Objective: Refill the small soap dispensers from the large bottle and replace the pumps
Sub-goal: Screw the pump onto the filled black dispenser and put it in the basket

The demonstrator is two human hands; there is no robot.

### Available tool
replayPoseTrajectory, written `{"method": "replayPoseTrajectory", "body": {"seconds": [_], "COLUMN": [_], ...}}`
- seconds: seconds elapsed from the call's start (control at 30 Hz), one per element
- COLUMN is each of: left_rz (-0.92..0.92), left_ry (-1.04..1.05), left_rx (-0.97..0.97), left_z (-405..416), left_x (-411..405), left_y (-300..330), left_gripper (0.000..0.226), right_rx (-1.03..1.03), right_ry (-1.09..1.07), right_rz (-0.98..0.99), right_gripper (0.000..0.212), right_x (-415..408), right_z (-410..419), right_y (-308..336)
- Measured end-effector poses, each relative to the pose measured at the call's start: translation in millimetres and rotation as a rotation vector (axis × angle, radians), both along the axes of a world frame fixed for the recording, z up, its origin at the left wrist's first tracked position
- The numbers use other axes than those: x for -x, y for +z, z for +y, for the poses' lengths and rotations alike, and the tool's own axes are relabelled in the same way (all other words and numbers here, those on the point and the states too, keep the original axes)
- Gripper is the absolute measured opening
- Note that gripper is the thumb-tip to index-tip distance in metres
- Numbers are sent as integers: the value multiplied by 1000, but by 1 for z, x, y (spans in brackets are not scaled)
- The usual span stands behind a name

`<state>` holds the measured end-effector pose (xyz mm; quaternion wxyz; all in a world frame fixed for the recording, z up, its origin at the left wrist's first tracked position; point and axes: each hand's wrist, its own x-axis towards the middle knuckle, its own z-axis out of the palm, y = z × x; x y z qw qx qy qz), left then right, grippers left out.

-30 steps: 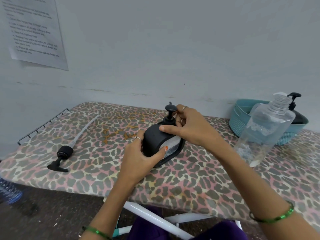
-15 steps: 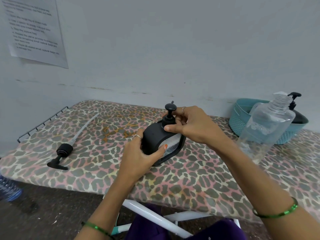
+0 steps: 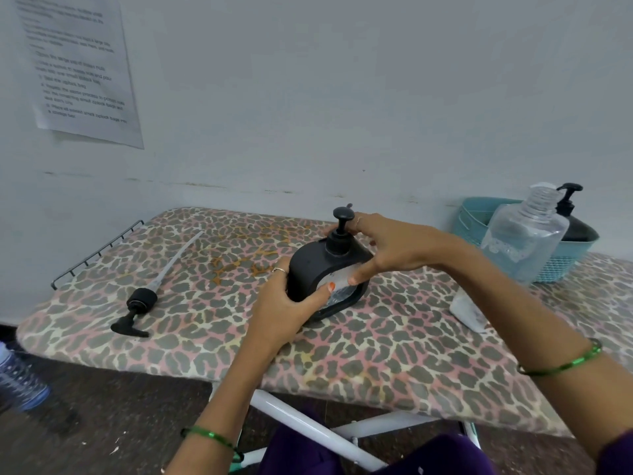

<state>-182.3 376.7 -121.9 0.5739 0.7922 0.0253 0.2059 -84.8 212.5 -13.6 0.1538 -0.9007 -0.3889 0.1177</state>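
A small black soap dispenser (image 3: 308, 265) with its black pump (image 3: 340, 231) fitted stands in the middle of the leopard-print board (image 3: 376, 354). My left hand (image 3: 284, 303) grips its lower left side, thumb on the clear label window. My right hand (image 3: 394, 248) holds its right shoulder, thumb on the front and fingers spread behind the pump. The large clear bottle (image 3: 520, 241) stands uncapped at the right. Its long black pump with a clear tube (image 3: 144, 299) lies loose on the board at the left.
A teal basket (image 3: 561, 265) at the back right holds another black dispenser (image 3: 575, 224). A white object (image 3: 467, 311) lies on the board behind my right forearm. A wire rack (image 3: 96, 252) edges the board's left end. A paper sheet (image 3: 78, 70) hangs on the wall.
My right hand has come off the pump collar and shifted onto the dispenser's right shoulder, leaving the pump head in plain view. The left hand keeps its grip.
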Motion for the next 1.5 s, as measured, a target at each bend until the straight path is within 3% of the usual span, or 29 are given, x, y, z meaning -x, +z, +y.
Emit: {"method": "replayPoseTrajectory", "body": {"seconds": [0.2,0.3,0.43,0.5,0.57,0.63,0.93,1.27,1.5], "left_rz": [50,83,185,306,415,440,489,499,527], "left_ry": [-20,-14,27,42,54,68,247,275,276], "left_rx": [-3,-35,-224,-429,-667,-776,-923,-925,-919], "left_z": [0,-2,-5,-7,-11,-17,-45,-48,-52], "left_x": [-2,-5,-15,-21,-25,-28,-36,-34,-33], "left_y": [2,4,3,0,-1,-3,-7,-5,-1], "left_gripper": [41,49,46,53,66,70,57,57,58], "right_rx": [-48,-40,-6,-29,-94,-187,-639,-703,-610], "right_ry": [-54,-55,-101,-126,-173,-239,-596,-968,-1022], "right_rz": [-141,-198,-364,-446,-521,-587,-863,-680,-528], "right_gripper": [54,52,53,47,36,34,38,33,34], "right_x": [11,15,19,21,22,20,4,-49,-80], "right_z": [4,7,4,-2,-13,-28,-119,-178,-179], "right_y": [8,11,25,40,58,74,121,66,23]}}
